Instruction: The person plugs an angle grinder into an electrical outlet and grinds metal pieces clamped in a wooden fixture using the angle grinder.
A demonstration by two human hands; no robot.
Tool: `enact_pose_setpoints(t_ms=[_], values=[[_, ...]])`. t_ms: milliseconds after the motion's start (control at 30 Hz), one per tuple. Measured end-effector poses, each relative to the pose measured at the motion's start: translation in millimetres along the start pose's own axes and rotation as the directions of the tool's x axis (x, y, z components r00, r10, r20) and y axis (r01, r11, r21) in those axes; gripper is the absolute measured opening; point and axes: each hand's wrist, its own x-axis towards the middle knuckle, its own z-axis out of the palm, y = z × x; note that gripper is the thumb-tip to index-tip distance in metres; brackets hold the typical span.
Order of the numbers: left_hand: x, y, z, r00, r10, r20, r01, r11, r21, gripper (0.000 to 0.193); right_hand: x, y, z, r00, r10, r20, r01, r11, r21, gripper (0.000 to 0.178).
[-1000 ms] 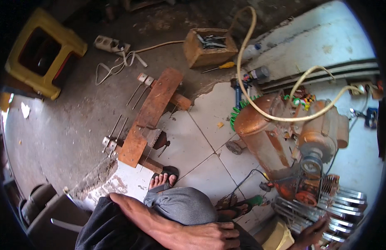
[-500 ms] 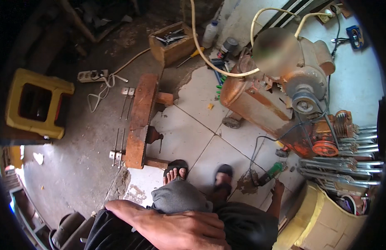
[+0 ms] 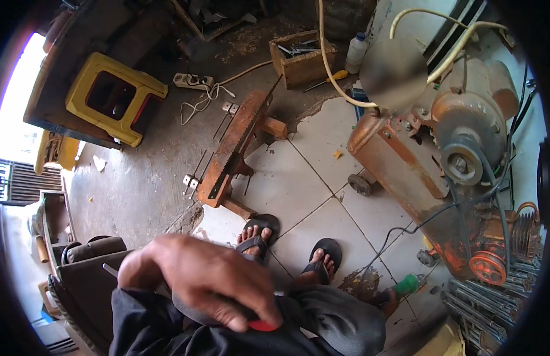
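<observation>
My left hand (image 3: pixel 212 279) hangs over my lap, blurred, with its fingers curled downward. A small red thing (image 3: pixel 264 325) shows at its fingertips; I cannot make out what it is. Low at the right, my right hand (image 3: pixel 390 304) is closed round the dark part of a green-and-black power tool (image 3: pixel 408 285), which is held near the tiles. In front of my sandalled feet stands a wooden clamp (image 3: pixel 242 133) with metal rods and a bench-like frame. A toothed saw blade (image 3: pixel 245 139) runs lengthwise along it.
A rusty belt-driven compressor (image 3: pixel 405 160) fills the right side, with metal parts (image 3: pixel 482 308) below it. A yellow stool (image 3: pixel 88 107) lies on its side at left. Beyond are a power strip (image 3: pixel 192 81), a wooden toolbox (image 3: pixel 301 62), a screwdriver (image 3: pixel 337 76) and a bottle (image 3: pixel 356 52).
The view has swung left. My left hand has shifted left off the grey-clothed knee, and red shows at its fingers. My right hand, earlier beside the green-and-black power tool, now grips it.
</observation>
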Motion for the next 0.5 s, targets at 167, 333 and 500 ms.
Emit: enact_pose_setpoints(t_ms=[167,333,500], values=[[35,-93,-22,0.896,-0.337,0.29,0.322,0.942,0.098,0.045,-65,28,14,0.982,-0.087,0.169,0.107,0.988,-0.113,0.077],[74,-202,3,0.76,-0.394,0.517,0.415,0.906,0.08,0.041,-98,-14,62,0.813,-0.43,0.392,0.538,0.813,-0.224,0.079],[96,-213,37,0.92,-0.162,0.356,0.152,0.987,0.058,0.031,-157,-104,120,0.494,-0.777,0.39,0.857,0.359,-0.37,0.082]])
